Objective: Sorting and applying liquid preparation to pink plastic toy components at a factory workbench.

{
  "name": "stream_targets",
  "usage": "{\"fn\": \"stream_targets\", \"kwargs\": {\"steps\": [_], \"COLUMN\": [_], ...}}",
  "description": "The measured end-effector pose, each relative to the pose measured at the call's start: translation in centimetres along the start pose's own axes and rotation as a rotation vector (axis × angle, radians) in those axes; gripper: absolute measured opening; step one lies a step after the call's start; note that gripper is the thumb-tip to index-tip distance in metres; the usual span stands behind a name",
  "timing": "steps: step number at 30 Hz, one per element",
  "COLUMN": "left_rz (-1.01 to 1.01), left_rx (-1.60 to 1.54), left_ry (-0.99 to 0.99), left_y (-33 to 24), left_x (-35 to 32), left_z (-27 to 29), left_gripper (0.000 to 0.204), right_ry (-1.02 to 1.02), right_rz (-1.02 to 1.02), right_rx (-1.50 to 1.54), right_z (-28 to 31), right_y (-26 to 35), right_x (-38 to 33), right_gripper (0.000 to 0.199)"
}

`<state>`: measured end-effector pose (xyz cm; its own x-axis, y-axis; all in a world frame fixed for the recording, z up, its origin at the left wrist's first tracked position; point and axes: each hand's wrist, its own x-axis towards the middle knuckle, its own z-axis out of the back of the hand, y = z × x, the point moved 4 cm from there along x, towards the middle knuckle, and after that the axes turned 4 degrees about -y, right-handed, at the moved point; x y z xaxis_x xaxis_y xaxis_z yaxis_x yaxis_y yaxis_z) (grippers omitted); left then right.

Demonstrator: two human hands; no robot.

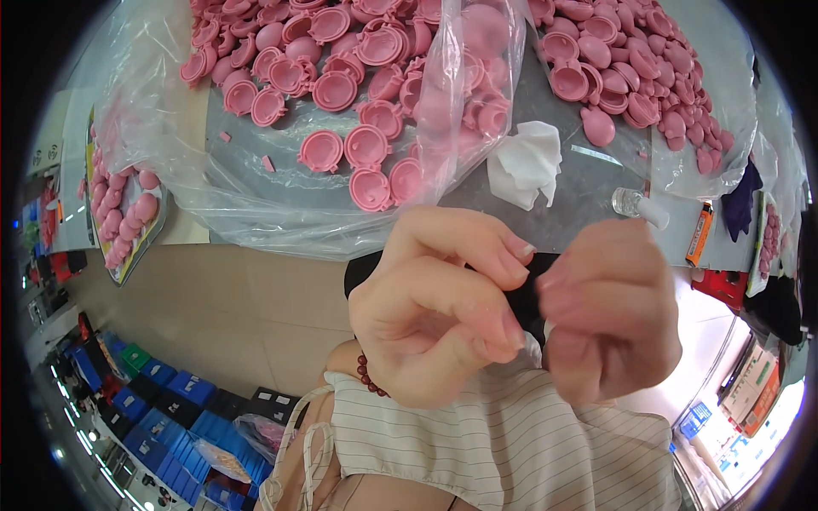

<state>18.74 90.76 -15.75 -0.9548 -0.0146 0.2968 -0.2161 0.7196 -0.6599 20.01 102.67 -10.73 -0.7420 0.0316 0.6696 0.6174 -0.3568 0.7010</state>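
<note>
Loosely curled hands (430, 311), near together

On the far part of the table (579, 204), one shell pile (334, 89) lies to the left and another shell pile (596, 54) to the right. A plastic sheet (290, 234) reaches nearer than the left pile. The tissue (526, 163) lies to the left of the bottle (626, 201).

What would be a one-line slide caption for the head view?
Left hand and right hand, fingers curled, in front of a grey table heaped with pink round shells.
</note>
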Motion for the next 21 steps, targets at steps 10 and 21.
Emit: {"fn": "stream_targets", "kwargs": {"steps": [10,21], "left_rz": [-0.063,-0.247], "left_rx": [0.122,0.364], "left_ry": [-0.039,-0.04], "left_y": [-0.2,-0.6], "left_x": [0.1,0.2], "left_z": [-0.7,-0.9], "left_gripper": [0.009,0.013], "right_ry": [-0.124,-0.09], "right_rz": [-0.015,0.185], "right_rx": [0.011,-0.302], "right_z": [-1.0,-0.5], "right_y": [0.6,1.3], "right_x": [0.0,0.1], "right_gripper": [0.01,0.008]}}
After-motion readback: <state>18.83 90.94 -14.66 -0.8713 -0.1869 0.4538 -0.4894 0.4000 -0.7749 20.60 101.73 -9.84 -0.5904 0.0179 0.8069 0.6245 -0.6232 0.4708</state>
